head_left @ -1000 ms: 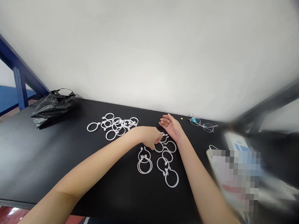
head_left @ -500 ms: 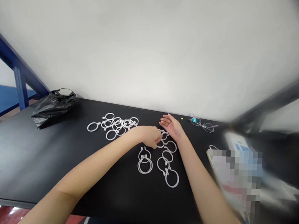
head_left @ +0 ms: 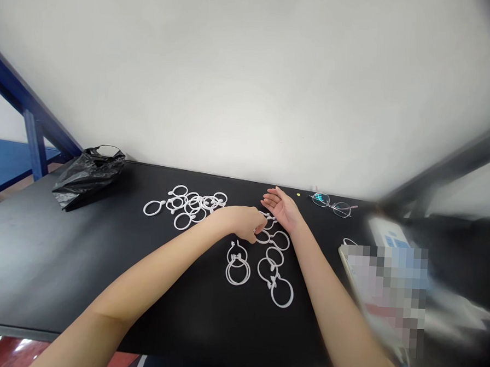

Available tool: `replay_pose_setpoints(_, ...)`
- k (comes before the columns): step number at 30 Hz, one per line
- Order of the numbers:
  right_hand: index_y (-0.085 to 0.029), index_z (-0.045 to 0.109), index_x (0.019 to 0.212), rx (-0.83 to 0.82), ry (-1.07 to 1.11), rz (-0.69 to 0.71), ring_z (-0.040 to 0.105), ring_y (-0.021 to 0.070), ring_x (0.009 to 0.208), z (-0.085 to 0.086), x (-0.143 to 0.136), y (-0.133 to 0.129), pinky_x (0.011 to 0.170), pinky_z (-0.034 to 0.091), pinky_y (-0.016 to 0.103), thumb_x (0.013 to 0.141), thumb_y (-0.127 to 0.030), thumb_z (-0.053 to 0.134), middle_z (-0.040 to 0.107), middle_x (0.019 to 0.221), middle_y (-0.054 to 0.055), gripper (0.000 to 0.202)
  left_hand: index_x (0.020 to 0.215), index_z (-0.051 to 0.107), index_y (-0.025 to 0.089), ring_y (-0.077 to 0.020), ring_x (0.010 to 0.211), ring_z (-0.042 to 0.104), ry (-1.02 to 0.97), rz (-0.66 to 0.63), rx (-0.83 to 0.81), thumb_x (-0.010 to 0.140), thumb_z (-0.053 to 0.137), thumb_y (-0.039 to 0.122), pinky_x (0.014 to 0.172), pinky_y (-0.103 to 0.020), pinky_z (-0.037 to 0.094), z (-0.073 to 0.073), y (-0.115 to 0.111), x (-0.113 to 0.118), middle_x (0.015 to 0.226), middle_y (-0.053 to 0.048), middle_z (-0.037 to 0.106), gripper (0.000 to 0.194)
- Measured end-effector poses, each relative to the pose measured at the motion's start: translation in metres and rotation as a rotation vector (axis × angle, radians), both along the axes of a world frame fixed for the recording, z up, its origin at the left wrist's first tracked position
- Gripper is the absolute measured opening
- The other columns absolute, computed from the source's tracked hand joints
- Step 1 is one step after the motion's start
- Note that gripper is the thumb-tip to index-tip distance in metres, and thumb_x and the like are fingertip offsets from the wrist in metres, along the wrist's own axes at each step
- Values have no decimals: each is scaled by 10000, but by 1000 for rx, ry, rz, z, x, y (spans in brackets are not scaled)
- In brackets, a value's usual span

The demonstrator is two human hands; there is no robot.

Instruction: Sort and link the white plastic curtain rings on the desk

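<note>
Several white plastic curtain rings, each with a small knobbed clasp, lie on a black table. My left hand (head_left: 249, 225) is curled at the upper part of the right-hand group, its fingers pressed together beside a curtain ring (head_left: 262, 237). Whether those fingers grip a ring is hidden. Just right of it, my right hand (head_left: 282, 208) is held palm inward with fingers apart, holding nothing. Below the hands, more curtain rings (head_left: 282, 293) run in a loose column. To their left sits an overlapping stack of rings (head_left: 237, 272).
A tangled pile of curtain rings (head_left: 192, 205) lies left of my hands. A black plastic bag (head_left: 91, 178) stands at the far left. Eyeglasses (head_left: 342, 209) rest near the white wall (head_left: 242, 85). At right are a white power strip (head_left: 390, 234) and a blurred-out object (head_left: 383, 289).
</note>
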State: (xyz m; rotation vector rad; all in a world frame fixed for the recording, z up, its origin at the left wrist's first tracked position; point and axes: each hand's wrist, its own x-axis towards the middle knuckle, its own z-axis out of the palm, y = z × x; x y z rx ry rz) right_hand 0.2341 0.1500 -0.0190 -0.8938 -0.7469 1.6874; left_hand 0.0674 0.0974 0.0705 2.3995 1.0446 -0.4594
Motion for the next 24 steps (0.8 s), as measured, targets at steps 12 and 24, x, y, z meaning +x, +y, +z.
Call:
replay_pose_setpoints(12, -166, 672, 786, -11, -6, -11, 695, 141, 656, 3, -3, 0, 769, 590, 285, 931, -281, 587, 737, 690, 51, 203, 934, 640, 180, -199, 789, 617, -22, -4, 5, 769, 623, 202, 596, -267, 420, -5, 3, 1, 975, -69, 681, 168)
replay_pose_setpoints(24, -167, 670, 782, -16, -5, -12, 697, 143, 658, 3, -2, -1, 783, 580, 289, 918, -294, 609, 737, 694, 53, 195, 875, 659, 169, -192, 809, 623, -54, 20, -8, 761, 629, 210, 611, -258, 420, -2, 1, 0, 974, -65, 697, 124)
